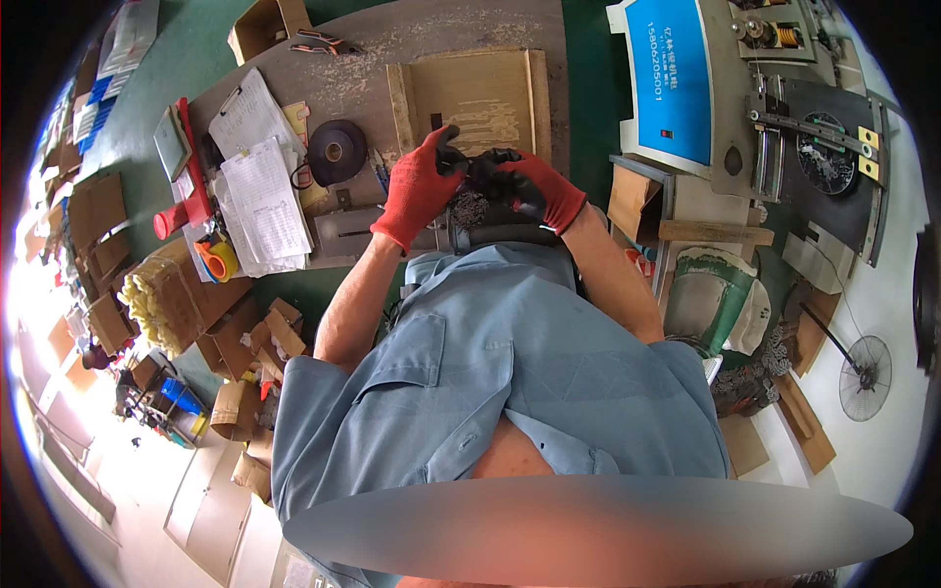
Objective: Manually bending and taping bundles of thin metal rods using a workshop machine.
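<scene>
Stood over a grey, sawdust-strewn worktop (372, 44) bearing a shallow wooden tray (470, 98). Held a small dark metal part (487, 181) above the worktop's near edge: left hand (417, 191), red-gloved, curled around its left side; right hand (544, 191), likewise gloved, clasped on its right. Sat nearby: black tape roll (336, 152).

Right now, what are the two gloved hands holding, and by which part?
Both hands, left hand and right hand, hold a small dark part between their fingertips, one at each end. What the part is cannot be told.
</scene>
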